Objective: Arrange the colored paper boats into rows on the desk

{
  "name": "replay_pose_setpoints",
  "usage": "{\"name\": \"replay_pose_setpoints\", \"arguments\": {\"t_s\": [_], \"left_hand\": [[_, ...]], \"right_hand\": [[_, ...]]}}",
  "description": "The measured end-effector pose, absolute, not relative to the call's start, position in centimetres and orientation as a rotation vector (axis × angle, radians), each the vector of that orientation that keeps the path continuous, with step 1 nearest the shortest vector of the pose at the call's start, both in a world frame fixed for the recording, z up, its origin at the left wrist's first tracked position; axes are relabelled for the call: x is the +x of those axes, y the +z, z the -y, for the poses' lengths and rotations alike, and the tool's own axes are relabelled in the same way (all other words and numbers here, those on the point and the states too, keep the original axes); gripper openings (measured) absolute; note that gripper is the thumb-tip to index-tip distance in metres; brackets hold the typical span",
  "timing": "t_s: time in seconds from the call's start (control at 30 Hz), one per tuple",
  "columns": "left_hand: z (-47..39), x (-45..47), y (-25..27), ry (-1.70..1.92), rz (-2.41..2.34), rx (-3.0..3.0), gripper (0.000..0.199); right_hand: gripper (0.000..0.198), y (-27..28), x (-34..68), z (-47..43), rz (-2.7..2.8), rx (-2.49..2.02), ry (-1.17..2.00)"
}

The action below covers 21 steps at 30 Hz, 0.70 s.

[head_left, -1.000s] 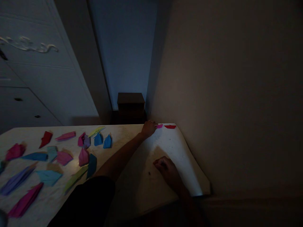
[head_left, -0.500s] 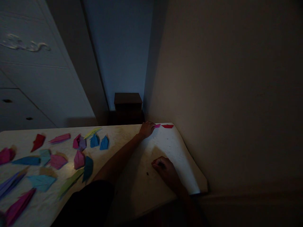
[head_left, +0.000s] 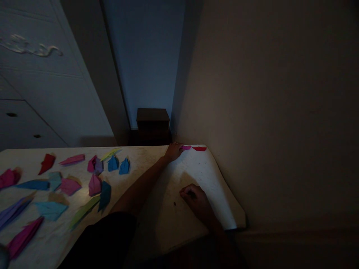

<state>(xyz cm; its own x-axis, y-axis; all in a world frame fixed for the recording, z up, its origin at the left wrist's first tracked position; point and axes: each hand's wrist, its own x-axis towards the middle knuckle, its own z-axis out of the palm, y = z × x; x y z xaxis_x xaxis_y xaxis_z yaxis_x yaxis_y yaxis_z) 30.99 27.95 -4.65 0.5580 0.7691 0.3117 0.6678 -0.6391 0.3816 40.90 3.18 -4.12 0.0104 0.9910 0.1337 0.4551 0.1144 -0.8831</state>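
My left hand (head_left: 174, 151) reaches to the table's far edge, its fingers closed on the near end of a small pink folded-paper boat (head_left: 186, 148). Just right of it, a red paper boat (head_left: 199, 148) lies along the same edge, a little apart. My right hand (head_left: 195, 198) hovers over or rests on the near right part of the white table (head_left: 179, 231). Its fingers are curled, thumb and fingertips together, with no object visible in them. A tiny dark speck (head_left: 174, 203) lies on the tabletop to the left of that hand.
Several folded-paper pieces cover the table's left side, among them a blue one (head_left: 124, 166), a red one (head_left: 47, 163) and a green one (head_left: 84, 212). A wall (head_left: 266, 112) runs along the right. White furniture (head_left: 56, 97) and a low brown cabinet (head_left: 153, 114) stand beyond.
The view has shifted very slightly. Both hands keep nearly the same places, the left at the pink paper boat and the right curled over the table.
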Motion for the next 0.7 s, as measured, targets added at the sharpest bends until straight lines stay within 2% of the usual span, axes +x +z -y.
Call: {"name": "replay_pose_setpoints", "arguments": {"t_s": [0.13,0.3,0.7], "left_hand": [[-28.2,30.7,-4.8,0.765,-1.224,2.541,0.039],[-26.2,29.7,-4.4,0.881,-1.259,2.553,0.033],[-13.5,21.6,-4.3,0.833,-0.984,2.741,0.027]], "right_hand": [[0.015,-4.0,40.9,-3.3,1.575,-1.431,0.83],[0.016,-3.8,41.0,-3.4,1.545,-1.392,0.891],[0.026,-3.5,41.3,-3.0,1.579,-1.359,0.891]]}}
